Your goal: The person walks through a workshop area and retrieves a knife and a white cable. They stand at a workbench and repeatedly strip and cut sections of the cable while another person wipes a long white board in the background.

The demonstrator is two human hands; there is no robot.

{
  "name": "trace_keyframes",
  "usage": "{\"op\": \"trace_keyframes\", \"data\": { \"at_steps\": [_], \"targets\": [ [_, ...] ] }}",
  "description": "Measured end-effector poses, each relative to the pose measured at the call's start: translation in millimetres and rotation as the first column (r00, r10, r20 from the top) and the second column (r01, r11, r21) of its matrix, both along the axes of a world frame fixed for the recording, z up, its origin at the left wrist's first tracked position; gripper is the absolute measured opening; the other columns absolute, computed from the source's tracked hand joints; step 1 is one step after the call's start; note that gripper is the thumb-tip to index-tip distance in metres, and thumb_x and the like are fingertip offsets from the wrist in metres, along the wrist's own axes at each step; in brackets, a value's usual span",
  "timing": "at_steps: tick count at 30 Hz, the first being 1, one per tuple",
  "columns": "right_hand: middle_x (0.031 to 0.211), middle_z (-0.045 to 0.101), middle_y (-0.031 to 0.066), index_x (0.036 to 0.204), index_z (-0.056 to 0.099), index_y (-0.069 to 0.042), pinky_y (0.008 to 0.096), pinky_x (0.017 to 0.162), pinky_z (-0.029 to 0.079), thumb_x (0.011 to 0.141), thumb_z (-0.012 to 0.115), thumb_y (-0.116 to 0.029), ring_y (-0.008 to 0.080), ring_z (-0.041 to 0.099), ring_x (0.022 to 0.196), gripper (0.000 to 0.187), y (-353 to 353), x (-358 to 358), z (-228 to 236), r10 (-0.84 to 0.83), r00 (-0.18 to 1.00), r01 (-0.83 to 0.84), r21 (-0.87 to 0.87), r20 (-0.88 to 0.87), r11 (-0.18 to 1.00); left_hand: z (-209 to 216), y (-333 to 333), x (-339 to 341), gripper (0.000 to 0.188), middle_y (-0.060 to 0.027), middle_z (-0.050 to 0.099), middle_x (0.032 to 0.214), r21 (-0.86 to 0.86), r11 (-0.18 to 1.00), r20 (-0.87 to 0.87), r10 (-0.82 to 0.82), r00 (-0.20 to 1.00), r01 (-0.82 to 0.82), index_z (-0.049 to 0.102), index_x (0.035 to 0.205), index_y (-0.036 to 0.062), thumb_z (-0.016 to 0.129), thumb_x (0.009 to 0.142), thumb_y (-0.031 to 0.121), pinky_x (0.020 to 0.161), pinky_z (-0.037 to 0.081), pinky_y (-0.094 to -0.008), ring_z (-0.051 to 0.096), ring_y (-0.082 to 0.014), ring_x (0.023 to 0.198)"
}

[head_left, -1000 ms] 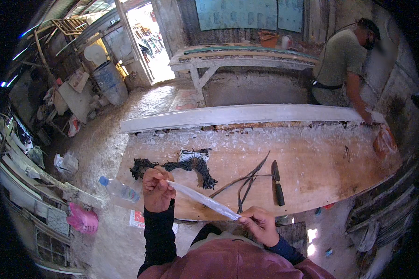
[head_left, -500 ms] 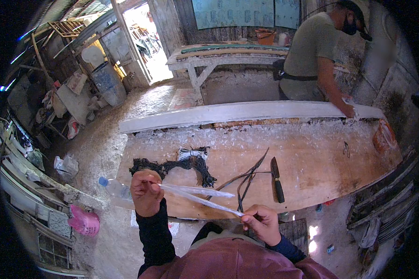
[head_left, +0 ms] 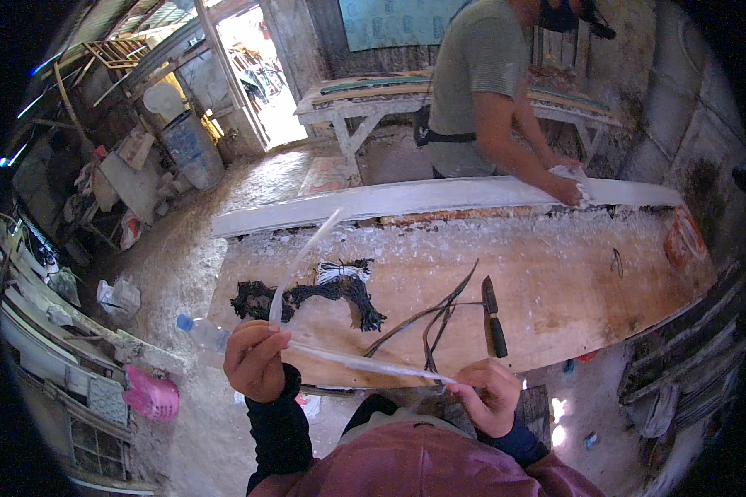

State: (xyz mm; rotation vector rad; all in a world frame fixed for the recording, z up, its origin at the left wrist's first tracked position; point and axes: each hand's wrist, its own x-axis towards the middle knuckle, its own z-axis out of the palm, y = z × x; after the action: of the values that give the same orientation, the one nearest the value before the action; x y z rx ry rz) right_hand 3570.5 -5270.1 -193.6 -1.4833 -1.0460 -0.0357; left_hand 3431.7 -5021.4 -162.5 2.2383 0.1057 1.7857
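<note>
Above the near edge of the wooden board [head_left: 555, 290], the left hand [head_left: 255, 358] is closed around a pale translucent strip [head_left: 365, 363], whose free end curves up past the fist. The right hand [head_left: 489, 396] pinches its other end, near a knife [head_left: 493, 315] and black cords [head_left: 323, 291].

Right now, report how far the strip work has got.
Done: nothing finished shows. In hand: left hand and right hand stretch one pale strip, its free end rising past the left hand. Left: dark strips and black bundle lie untouched by the knife.
</note>
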Motion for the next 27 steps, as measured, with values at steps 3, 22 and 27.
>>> {"op": "trace_keyframes", "data": {
  "at_steps": [3, 22, 27],
  "targets": [
    [0.075, 0.060, 0.0120, 0.081, 0.062, -0.002, 0.0279, 0.056, 0.046, 0.067, 0.065, -0.001, 0.0228, 0.058, 0.064, 0.014, -6.0, -0.2, 10.2, -0.001, 0.997, 0.005, -0.049, 0.075, 0.999, -5.6, -7.7, 8.4, 0.013, -0.0075, 0.052, 0.077, -0.045, 0.993, 0.072, 0.108, 0.992, -0.105, 0.062, 0.072, 0.0045, 0.060, 0.062, -0.004, 0.056, 0.043, -0.0270, 0.054, -0.0209, 0.066],
    [0.073, 0.058, 0.0111, 0.083, 0.061, -0.001, 0.0295, 0.055, 0.047, 0.065, 0.065, -0.001, 0.0230, 0.059, 0.065, 0.018, -6.4, 0.5, 14.5, 0.016, 0.976, 0.014, -0.135, 0.219, 0.991, -26.7, -90.0, 41.5, 0.020, -0.0080, 0.057, 0.079, -0.903, -0.167, 0.353, -0.812, 0.464, 0.396, 0.056, 0.092, -0.0022, 0.060, 0.079, 0.013, 0.049, 0.046, -0.0223, 0.054, -0.0114, 0.063],
    [0.070, 0.059, 0.0120, 0.079, 0.061, 0.000, 0.0285, 0.054, 0.046, 0.069, 0.064, -0.001, 0.0228, 0.059, 0.063, 0.010, -5.6, -1.8, 14.2, 0.019, 0.992, -0.004, -0.114, 0.127, 0.993, -23.0, -90.9, 42.0, 0.014, -0.0079, 0.057, 0.080, -0.894, -0.160, 0.361, -0.811, 0.461, 0.418, 0.057, 0.089, -0.0019, 0.058, 0.080, 0.008, 0.049, 0.047, -0.0221, 0.055, -0.0115, 0.064]
  ]
}}
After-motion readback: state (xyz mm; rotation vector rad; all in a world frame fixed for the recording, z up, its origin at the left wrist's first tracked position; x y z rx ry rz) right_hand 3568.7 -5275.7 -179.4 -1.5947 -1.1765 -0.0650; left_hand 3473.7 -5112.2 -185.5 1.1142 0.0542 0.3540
